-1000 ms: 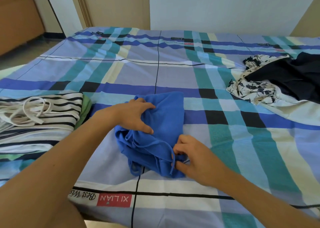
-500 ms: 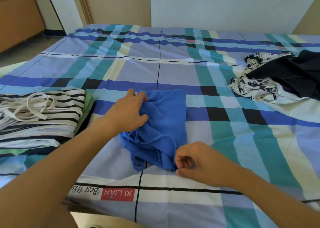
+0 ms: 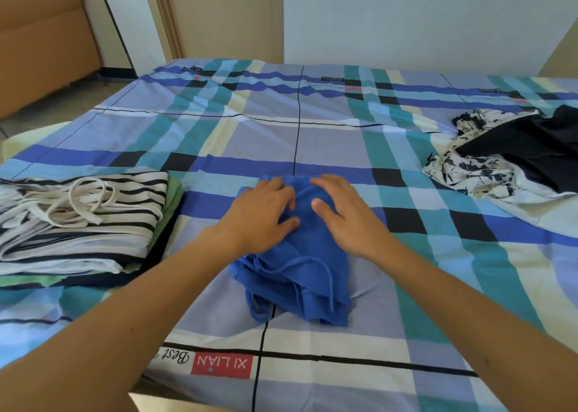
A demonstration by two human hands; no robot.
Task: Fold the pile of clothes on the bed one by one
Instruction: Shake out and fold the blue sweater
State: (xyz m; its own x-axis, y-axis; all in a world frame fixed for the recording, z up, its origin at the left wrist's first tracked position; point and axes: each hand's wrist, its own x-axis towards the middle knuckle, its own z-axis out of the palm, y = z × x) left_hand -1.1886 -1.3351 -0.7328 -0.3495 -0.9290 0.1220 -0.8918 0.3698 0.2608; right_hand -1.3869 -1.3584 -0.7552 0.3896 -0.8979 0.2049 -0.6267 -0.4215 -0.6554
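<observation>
The blue garment (image 3: 300, 283) lies folded into a narrow bundle on the plaid bed sheet (image 3: 406, 286), directly under both hands and reaching back toward the person. Its long axis runs from the person outward, close to the thin black line printed on the sheet. The far end sits beneath the fingers and looks flat and squared. The near end, behind the wrists, is rumpled, with loose hems and a thin loop of fabric spilling out toward the sheet's red label (image 3: 220, 365).

The left hand (image 3: 261, 213) rests palm down on the far left part of the bundle, fingers reaching forward to its far edge and thumb pointing inward. The right hand (image 3: 344, 216) lies palm down just beside it on the far right part, fingers straight and pointing away from the person. The two thumbs are close, with a narrow strip of blue cloth between them. Neither hand grips the cloth: both press flat on it. Both forearms come in from the near corners of the view and converge on the bundle.

Well out from the left hand sits a folded stack (image 3: 84, 224) topped by a striped piece with white cords. Out beyond the right hand lies an unfolded heap (image 3: 488, 167) of patterned white and dark cloth.
</observation>
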